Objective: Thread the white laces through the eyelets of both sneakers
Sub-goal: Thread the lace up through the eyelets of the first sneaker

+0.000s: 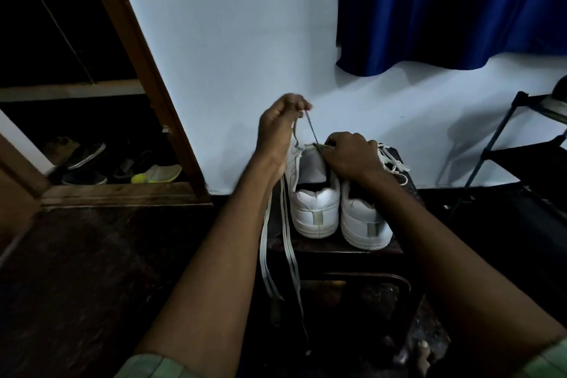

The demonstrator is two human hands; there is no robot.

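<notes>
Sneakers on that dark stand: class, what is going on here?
A person is lacing the left white sneaker. The left hand pinches the flat white lace and pulls it up from the shoe, long ends hanging. The right hand steadies the shoe's top. The right white sneaker beside it seems laced.

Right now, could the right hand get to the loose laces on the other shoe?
Probably yes. The right hand rests on the left sneaker, and the laces on the right sneaker lie uncovered just beside it.
</notes>
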